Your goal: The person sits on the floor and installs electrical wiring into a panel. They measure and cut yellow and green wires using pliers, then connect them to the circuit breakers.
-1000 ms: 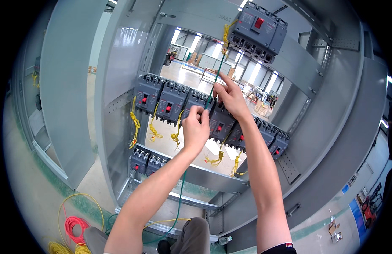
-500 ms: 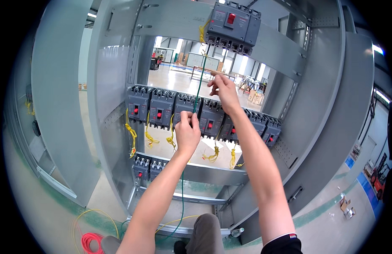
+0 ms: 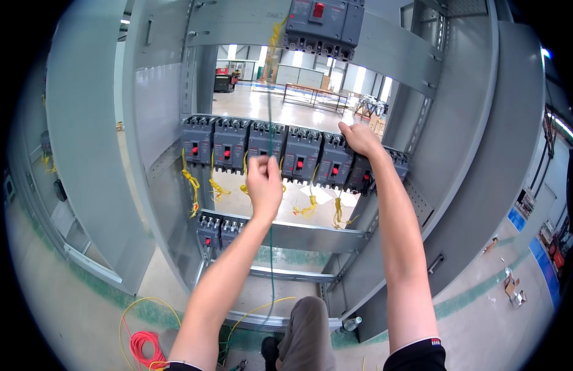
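In front of the third breaker in the row, my left hand (image 3: 265, 185) is closed, its thumb and fingertips pinched on a thin green wire (image 3: 271, 260). The wire runs up toward the large circuit breaker (image 3: 323, 25), where its upper part is blurred, and hangs down to the cabinet's base. My right hand (image 3: 362, 140) lies over the top edge of the breaker row at its right side, by a dark grey breaker (image 3: 359, 176) with a red switch. One digit stretches out to the left there; its other fingers are hidden.
Yellow cord bundles (image 3: 190, 185) hang from the breakers. Below them, smaller breakers (image 3: 209, 230) sit at the left of a lower rail. Tall grey cabinet panels (image 3: 460, 123) stand on both sides. A red cable coil (image 3: 147, 349) and a bottle (image 3: 352, 323) are on the floor.
My right hand has come down and right from beside the upper wire to the breaker row. My left hand stays on the wire, a little farther left. The view has shifted slightly.
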`<state>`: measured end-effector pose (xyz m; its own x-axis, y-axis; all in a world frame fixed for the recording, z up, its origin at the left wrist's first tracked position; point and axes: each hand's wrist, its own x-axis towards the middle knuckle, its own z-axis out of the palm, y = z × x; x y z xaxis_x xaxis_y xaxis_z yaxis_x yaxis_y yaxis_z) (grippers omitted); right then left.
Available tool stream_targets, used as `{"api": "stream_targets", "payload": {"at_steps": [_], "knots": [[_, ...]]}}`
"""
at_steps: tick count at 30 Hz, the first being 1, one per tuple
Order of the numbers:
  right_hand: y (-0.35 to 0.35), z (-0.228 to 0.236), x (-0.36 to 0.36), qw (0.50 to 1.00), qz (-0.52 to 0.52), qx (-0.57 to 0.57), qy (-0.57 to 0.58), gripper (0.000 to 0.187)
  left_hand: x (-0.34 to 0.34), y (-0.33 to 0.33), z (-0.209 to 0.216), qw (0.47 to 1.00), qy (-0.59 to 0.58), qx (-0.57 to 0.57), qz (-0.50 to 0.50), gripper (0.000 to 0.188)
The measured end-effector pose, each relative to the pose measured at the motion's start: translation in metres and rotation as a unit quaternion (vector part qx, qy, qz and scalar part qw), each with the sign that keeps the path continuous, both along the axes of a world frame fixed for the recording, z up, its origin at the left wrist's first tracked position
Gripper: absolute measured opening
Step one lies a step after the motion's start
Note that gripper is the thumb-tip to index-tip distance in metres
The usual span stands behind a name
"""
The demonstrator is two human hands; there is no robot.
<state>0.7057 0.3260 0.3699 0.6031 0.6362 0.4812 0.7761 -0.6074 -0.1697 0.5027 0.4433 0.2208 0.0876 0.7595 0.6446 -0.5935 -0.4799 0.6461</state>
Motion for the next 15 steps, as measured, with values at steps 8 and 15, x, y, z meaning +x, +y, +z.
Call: {"api": "stream_targets", "payload": {"at_steps": [8,15], "knots": [[0.0,0.002,-0.012,1.0,-0.012,0.016,0.004,0.06,-0.057,-0.088,-0.154,0.97,0.036,-0.176,-0.162,0.015],[0.0,-0.003,-0.017,0.999,-0.024,0.026,-0.001,0.058,-0.065,-0.23,-0.26,0.932,0.213,-0.148,-0.254,0.02]]}}
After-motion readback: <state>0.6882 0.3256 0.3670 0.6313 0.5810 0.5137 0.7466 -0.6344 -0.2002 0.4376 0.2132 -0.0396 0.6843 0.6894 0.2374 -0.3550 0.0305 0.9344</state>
